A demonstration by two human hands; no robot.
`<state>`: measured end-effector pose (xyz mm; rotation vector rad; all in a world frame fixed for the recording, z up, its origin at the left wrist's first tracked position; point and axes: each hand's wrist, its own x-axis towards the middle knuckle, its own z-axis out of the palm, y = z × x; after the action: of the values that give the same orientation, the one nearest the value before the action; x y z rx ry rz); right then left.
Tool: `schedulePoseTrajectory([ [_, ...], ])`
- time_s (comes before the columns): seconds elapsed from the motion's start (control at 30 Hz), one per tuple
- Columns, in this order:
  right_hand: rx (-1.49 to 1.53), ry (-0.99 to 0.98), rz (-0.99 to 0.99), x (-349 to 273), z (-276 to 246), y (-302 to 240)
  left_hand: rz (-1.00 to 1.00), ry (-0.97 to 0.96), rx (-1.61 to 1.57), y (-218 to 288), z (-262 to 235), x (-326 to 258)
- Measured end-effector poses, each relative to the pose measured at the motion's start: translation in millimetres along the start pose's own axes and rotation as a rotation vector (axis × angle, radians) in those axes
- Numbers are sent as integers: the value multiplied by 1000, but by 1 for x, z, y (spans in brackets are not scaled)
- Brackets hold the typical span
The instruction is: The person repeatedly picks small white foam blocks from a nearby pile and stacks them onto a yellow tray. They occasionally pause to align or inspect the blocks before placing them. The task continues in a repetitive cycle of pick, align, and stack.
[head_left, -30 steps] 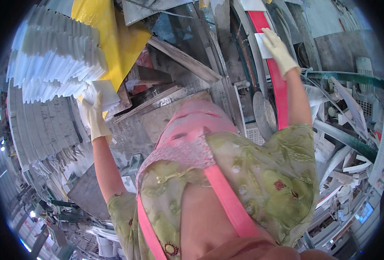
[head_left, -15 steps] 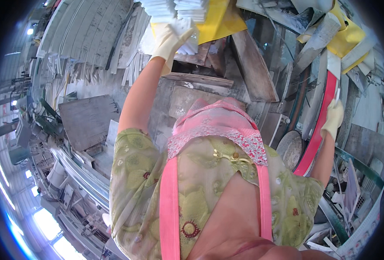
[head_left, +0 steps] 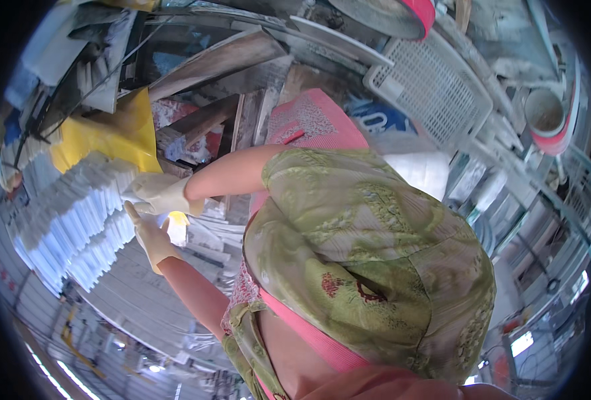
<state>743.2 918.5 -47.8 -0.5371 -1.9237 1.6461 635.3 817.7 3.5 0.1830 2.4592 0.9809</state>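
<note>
Both my hands, in pale cream gloves, meet at the near end of the white strips (head_left: 85, 213), stacked in long rows at the left. My left hand (head_left: 153, 241) is lower in view, its index finger stretched toward the strips and its thumb apart. Just above it, my right hand (head_left: 161, 193) has its fingers bent and closed against the end of the stack. A small pale piece shows between the two hands, too unclear to name. A yellow sheet (head_left: 112, 133) lies draped beside the strips, beyond my right hand.
Wooden boards (head_left: 215, 63) lean past the yellow sheet. A pale perforated plastic crate (head_left: 432, 90) stands at the upper right, near a red-rimmed wheel (head_left: 402, 13). Long grey slats (head_left: 142, 293) lie below my left arm. My pink apron (head_left: 319, 123) hangs in front of me.
My body and view have turned left. My right hand has left the red band, where it held a thin pale piece, and joined my left hand at the white strips.
</note>
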Motion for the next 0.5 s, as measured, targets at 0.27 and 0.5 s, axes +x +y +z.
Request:
schedulePoseTrajectory([
  [0.27, 214, -328, -147, -43, -86, 59, 69, -122, -85, -8, 18, 11],
  [0.5, 293, 190, 473, -344, -305, 267, 70, -40, 123, 19, 31, -35],
])
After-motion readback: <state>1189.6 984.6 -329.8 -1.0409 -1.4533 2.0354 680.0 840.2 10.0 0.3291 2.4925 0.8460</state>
